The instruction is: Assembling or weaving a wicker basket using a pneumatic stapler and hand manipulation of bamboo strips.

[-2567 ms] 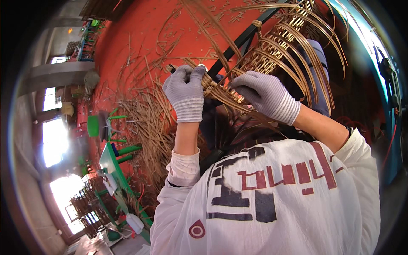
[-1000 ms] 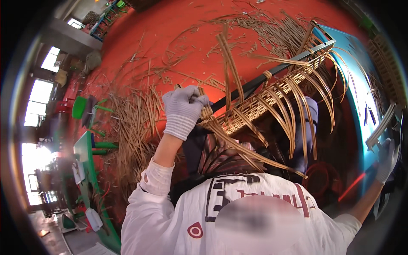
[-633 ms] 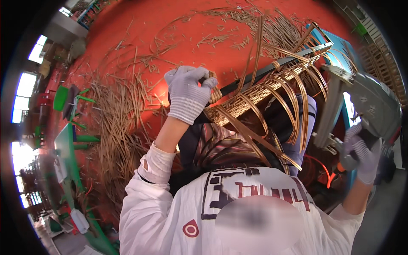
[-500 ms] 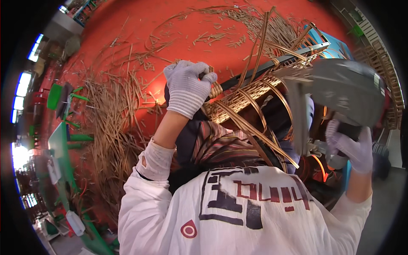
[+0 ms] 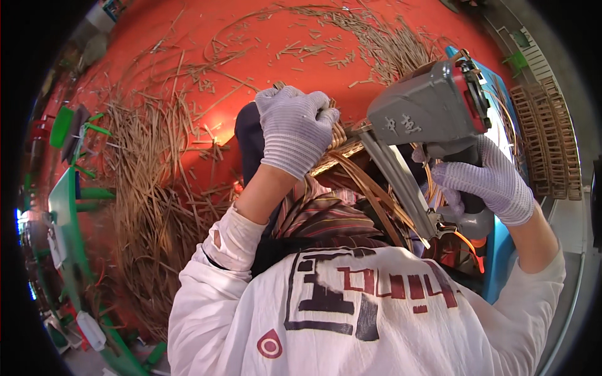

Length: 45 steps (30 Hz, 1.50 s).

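Note:
My left hand [image 5: 295, 131], in a striped knit glove, is closed round the edge of a woven wicker piece [image 5: 338, 135] above my lap. Its fingers wrap over the rim. In my gloved right hand [image 5: 492, 182] is the handle of a grey pneumatic staple gun [image 5: 420, 106] with a long metal magazine. The gun's nose is close to the wicker beside my left hand; whether they touch, I cannot tell. Loose brown strips [image 5: 370, 188] trail from the wicker toward my lap. The gun's body hides much of the wicker piece.
Long loose strips [image 5: 147, 219] are heaped on the red floor [image 5: 301, 75] at the left, with short offcuts farther off. A green table [image 5: 66, 207] stands at the far left. On the right are a blue surface [image 5: 498, 263] and stacked woven frames [image 5: 549, 138].
My right hand has brought the staple gun left and up, over the wicker piece and close to my left hand. My left hand keeps its grip and appears slightly farther right.

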Tool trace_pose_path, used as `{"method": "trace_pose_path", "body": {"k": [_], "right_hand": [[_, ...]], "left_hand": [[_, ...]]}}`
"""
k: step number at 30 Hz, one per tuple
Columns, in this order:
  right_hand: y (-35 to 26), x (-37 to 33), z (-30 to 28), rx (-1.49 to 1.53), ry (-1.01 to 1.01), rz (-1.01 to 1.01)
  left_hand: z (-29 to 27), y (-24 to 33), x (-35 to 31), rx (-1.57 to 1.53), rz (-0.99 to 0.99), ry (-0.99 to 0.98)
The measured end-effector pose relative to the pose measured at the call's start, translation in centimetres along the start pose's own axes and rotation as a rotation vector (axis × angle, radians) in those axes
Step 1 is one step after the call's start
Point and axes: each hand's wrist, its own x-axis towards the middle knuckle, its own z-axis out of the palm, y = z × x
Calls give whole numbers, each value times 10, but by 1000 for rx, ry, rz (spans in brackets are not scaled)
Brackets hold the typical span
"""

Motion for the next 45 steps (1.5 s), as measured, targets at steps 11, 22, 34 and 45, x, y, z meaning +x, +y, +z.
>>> {"method": "trace_pose_path", "body": {"k": [11,22,34,45], "right_hand": [[-9,12,6,-94,-26,103],[-9,20,5,-74,-12,56],[-19,21,6,-309,-52,70],[7,-2,-13,-39,77,-63]], "left_hand": [[1,0,2,21,23,11],[4,0,2,26,66,108],[4,1,0,29,25,46],[-4,-2,2,57,24,30]]}}
